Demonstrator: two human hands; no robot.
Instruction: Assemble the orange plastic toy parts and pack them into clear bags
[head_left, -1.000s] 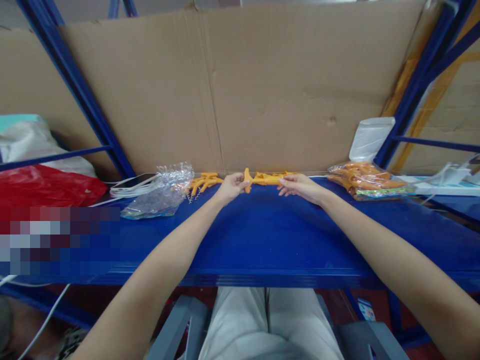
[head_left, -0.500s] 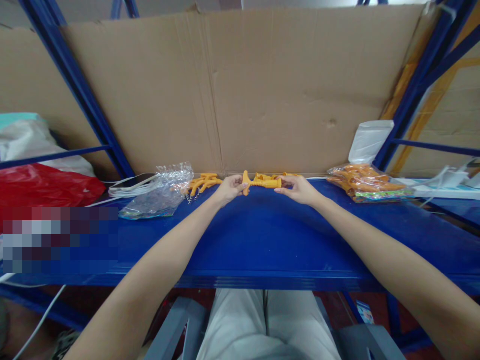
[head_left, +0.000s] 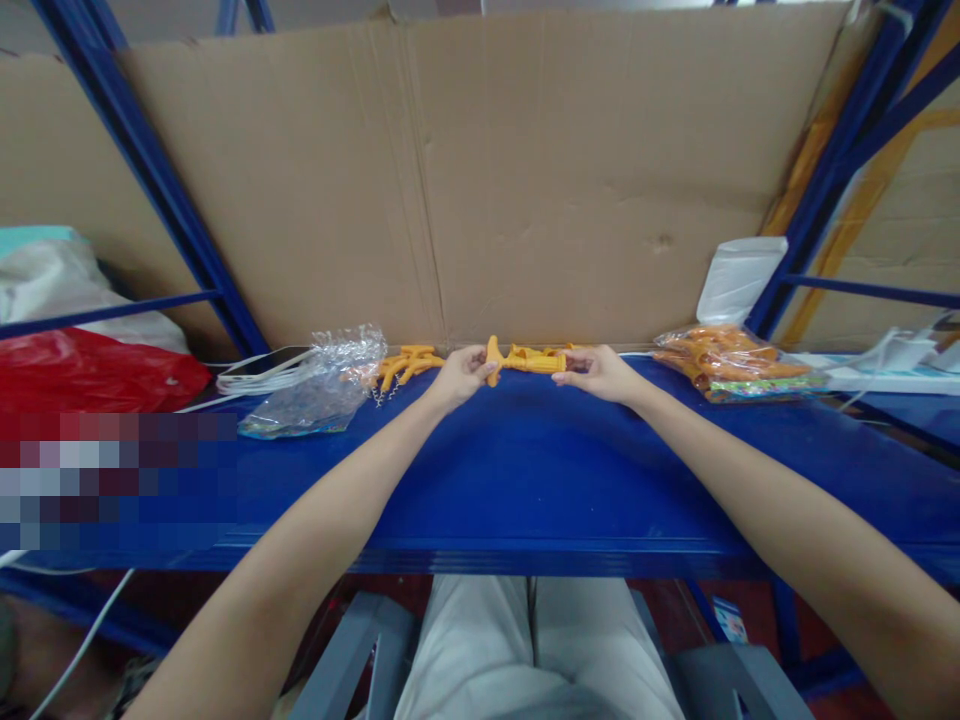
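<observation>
Left hand (head_left: 461,378) pinches the handle (head_left: 493,358), right hand (head_left: 602,374) pinches the sleeve (head_left: 545,363), roughly in line, and corkscrews (head_left: 409,361) lie left on the shelf (head_left: 540,480)!

storeroom-like workspace | blue metal rack (head_left: 540,480) | cardboard backing (head_left: 555,180) | bagged parts (head_left: 739,358)
</observation>
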